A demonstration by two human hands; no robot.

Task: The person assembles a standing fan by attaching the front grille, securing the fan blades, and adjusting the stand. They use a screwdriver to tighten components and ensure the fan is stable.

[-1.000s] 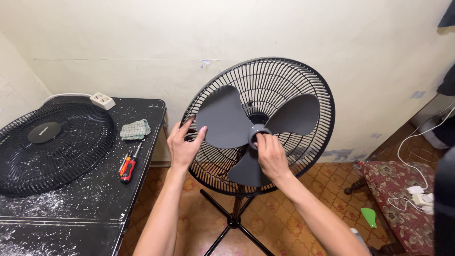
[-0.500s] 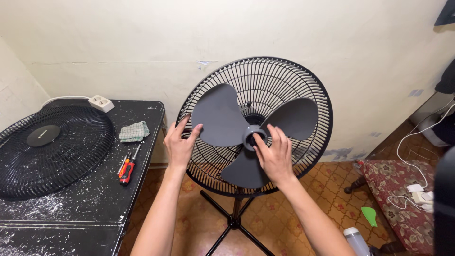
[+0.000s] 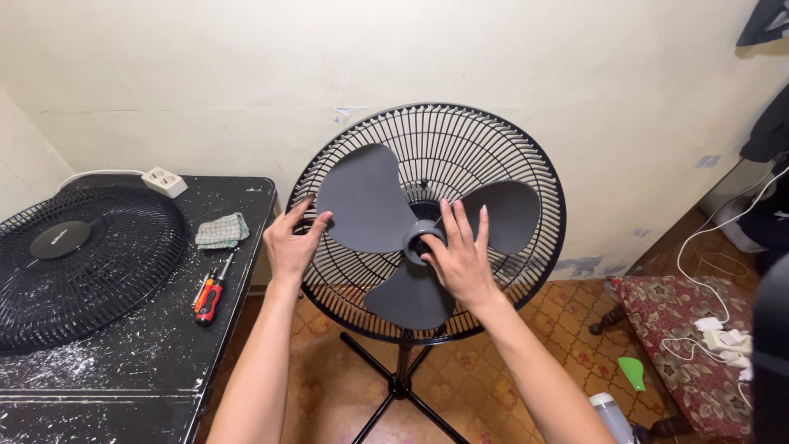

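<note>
Against a cream wall, a standing fan's black rear grille [image 3: 493, 148] is facing the person, with the grey three-blade propeller [image 3: 370, 201] sitting between both hands. Their left hand [image 3: 292, 242] is pinching the edge of the upper-left blade, fingers curled. Their right hand [image 3: 460, 255] is lying open, fingers spread, over the grey hub [image 3: 421, 237]. Further left of the left hand, a black table [image 3: 164, 329] is carrying the front grille [image 3: 78, 263], a red-handled screwdriver [image 3: 209, 292] and a folded cloth [image 3: 220, 230].
</note>
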